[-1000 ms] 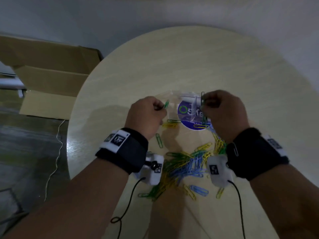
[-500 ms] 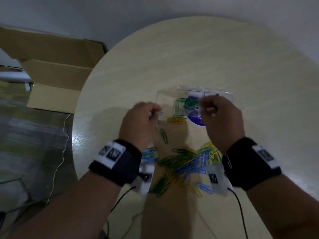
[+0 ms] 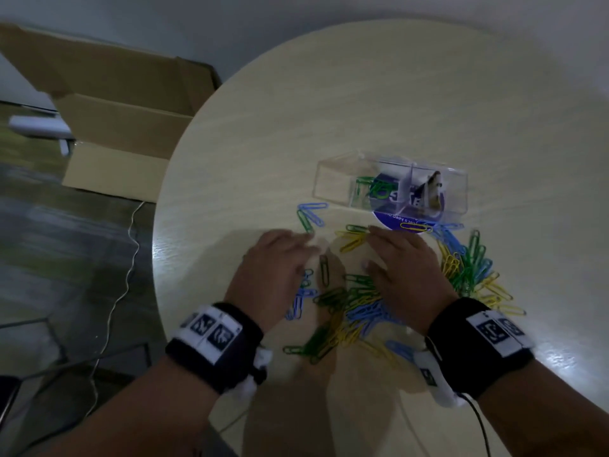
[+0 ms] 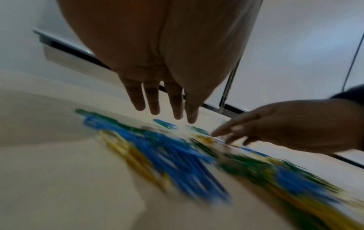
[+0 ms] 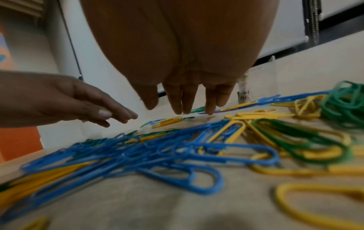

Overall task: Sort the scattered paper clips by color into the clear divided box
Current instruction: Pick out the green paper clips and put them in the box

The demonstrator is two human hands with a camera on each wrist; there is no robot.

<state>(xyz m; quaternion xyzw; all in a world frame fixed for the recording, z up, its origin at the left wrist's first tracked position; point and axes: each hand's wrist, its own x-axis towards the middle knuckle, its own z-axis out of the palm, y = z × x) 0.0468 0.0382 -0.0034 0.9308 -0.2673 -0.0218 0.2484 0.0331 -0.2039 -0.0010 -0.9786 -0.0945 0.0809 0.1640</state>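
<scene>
A clear divided box [image 3: 329,183] stands on the round table [image 3: 362,94], with green clips [image 3: 372,188] lying in one middle compartment. Blue, yellow and green paper clips [image 3: 359,311] lie scattered in a pile in front of it. My left hand [image 3: 283,258] and right hand [image 3: 395,255] hover side by side over the far part of the pile, palms down. Both show straight fingers and hold nothing: the left fingers [image 4: 155,107] and the right fingers [image 5: 187,102]. The right fingertips reach a green clip [image 3: 357,228] near the box.
A round purple sticker [image 3: 408,222] shows under the box's front. A small white and brown object [image 3: 431,189] sits in a right compartment. The table's left edge [image 3: 158,225] drops to the floor, where an open cardboard box [image 3: 125,127] and a cable [image 3: 128,242] lie.
Both hands pinched green clips at the box a second ago. They have since let go, opened and drawn back toward the pile. Green clips now lie in the box.
</scene>
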